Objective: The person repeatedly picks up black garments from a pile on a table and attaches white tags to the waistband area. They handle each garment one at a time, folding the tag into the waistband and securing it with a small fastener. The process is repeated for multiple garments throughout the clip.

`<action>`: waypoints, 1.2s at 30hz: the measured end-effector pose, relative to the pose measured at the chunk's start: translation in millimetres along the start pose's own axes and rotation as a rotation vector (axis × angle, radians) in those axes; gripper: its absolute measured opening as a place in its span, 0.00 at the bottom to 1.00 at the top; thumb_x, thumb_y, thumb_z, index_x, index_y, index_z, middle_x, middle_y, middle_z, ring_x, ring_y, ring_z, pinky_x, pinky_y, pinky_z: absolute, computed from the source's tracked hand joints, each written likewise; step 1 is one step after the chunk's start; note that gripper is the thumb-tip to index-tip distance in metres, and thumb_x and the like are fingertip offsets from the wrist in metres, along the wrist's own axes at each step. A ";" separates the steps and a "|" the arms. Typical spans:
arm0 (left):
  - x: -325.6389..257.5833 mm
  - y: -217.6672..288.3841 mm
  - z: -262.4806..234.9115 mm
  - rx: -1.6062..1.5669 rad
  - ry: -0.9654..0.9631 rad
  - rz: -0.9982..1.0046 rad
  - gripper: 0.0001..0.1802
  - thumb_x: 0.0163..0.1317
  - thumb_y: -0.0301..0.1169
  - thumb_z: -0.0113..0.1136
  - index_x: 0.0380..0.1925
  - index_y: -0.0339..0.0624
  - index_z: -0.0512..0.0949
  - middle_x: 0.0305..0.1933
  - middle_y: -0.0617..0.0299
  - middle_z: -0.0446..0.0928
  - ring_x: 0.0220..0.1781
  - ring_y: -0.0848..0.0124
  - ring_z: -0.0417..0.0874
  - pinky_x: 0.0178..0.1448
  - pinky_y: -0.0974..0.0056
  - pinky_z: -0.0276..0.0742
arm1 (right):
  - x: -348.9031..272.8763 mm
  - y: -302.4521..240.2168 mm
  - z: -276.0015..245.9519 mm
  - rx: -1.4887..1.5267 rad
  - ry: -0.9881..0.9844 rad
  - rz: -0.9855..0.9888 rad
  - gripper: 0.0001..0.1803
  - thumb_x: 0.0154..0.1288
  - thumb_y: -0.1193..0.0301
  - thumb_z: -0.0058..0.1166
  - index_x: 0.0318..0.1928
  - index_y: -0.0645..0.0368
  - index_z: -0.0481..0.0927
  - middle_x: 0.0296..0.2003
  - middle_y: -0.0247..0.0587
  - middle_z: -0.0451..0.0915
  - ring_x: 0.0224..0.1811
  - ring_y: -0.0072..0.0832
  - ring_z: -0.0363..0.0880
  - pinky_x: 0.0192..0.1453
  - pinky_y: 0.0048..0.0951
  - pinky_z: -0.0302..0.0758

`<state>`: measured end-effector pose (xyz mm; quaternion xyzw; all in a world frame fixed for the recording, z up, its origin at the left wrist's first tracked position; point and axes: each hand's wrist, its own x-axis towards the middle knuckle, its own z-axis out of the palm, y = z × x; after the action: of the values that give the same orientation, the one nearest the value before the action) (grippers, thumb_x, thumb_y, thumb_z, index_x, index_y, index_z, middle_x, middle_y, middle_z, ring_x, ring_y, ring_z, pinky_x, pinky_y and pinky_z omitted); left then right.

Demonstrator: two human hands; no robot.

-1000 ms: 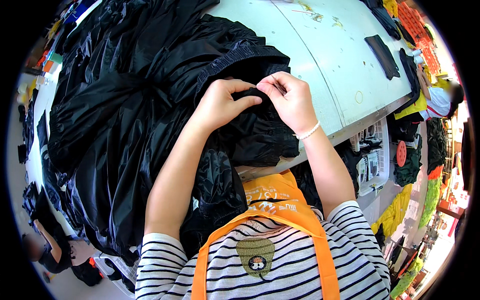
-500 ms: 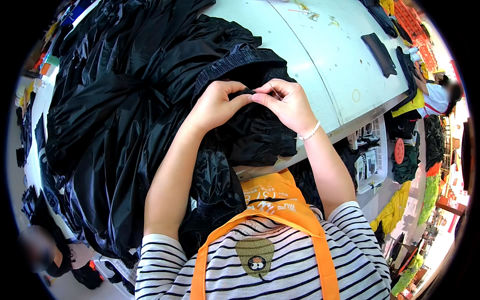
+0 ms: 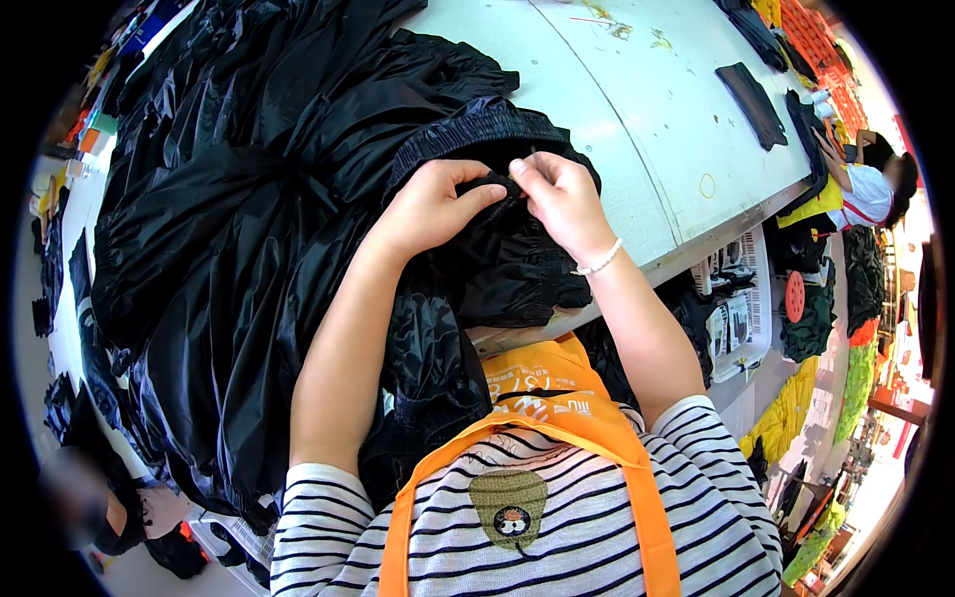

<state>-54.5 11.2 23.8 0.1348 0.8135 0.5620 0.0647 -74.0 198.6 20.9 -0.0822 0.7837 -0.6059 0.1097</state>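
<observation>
We look down on our two hands meeting over a black garment at the near edge of a pale worktable. Our left hand is curled, thumb and fingertips pinched on a fold of the black cloth just below the gathered waistband. Our right hand sits right beside it, fingers closed on the same fold, the two sets of fingertips touching or nearly so; something thin and dark shows at the right fingertips, too small for us to tell what it is. A beaded bracelet rings the right wrist. The garment lies directly under both hands and spills down over the table edge toward our body. To the left of the left hand a large heap of shiny black fabric covers the table and hangs over its far-left side. Beyond the right hand the table is bare but for a small ring-shaped mark and a flat dark cloth piece farther off. Well away to the right, past the table's corner, another person bends over black cloth. Below our hands we see our orange apron and striped shirt.
</observation>
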 end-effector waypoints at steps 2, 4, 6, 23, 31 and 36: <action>-0.8 -2.6 1.2 -0.005 0.025 -0.017 0.17 0.58 0.35 0.63 0.38 0.29 0.79 0.28 0.54 0.80 0.27 0.78 0.73 0.32 0.69 0.71 | -2.6 -8.9 -3.6 0.225 0.037 0.130 0.14 0.67 0.62 0.52 0.31 0.61 0.79 0.21 0.29 0.74 0.18 0.14 0.65 0.23 0.18 0.63; -1.5 -3.5 2.6 -0.007 0.064 -0.029 0.18 0.58 0.36 0.63 0.38 0.28 0.78 0.29 0.54 0.80 0.27 0.78 0.73 0.33 0.68 0.72 | -3.3 -6.6 -18.8 0.191 0.021 0.043 0.15 0.68 0.60 0.50 0.35 0.61 0.77 0.25 0.29 0.74 0.20 0.10 0.63 0.23 0.15 0.60; -0.5 -3.5 2.6 -0.029 0.082 -0.044 0.20 0.58 0.37 0.64 0.39 0.27 0.78 0.30 0.53 0.81 0.28 0.76 0.75 0.35 0.68 0.73 | -18.8 -16.3 -31.8 0.291 -0.069 0.057 0.13 0.70 0.62 0.47 0.44 0.60 0.71 0.33 0.33 0.74 0.26 0.11 0.66 0.27 0.15 0.62; 0.4 2.7 1.7 0.022 0.063 -0.058 0.13 0.61 0.32 0.61 0.38 0.31 0.80 0.32 0.61 0.81 0.35 0.80 0.76 0.42 0.71 0.72 | -34.4 -14.4 -12.8 -0.376 0.089 -0.349 0.11 0.59 0.73 0.61 0.40 0.64 0.76 0.36 0.41 0.73 0.30 0.29 0.76 0.36 0.26 0.74; -0.2 3.0 2.4 -0.011 0.052 -0.070 0.14 0.60 0.33 0.62 0.37 0.30 0.80 0.30 0.58 0.81 0.31 0.80 0.75 0.38 0.70 0.72 | -28.6 -14.4 -7.7 -0.385 0.111 -0.385 0.10 0.58 0.72 0.62 0.38 0.64 0.77 0.34 0.41 0.75 0.28 0.30 0.77 0.34 0.27 0.75; -0.3 4.1 1.3 0.013 0.032 -0.088 0.14 0.60 0.33 0.62 0.38 0.31 0.80 0.31 0.60 0.81 0.34 0.80 0.75 0.41 0.71 0.72 | -28.5 -20.6 -9.6 -0.405 0.090 -0.388 0.09 0.58 0.73 0.61 0.37 0.63 0.78 0.34 0.41 0.75 0.28 0.32 0.78 0.34 0.28 0.75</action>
<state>-53.3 13.7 27.1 0.0905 0.8231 0.5555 0.0753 -49.3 209.8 45.2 -0.2239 0.8625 -0.4496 -0.0621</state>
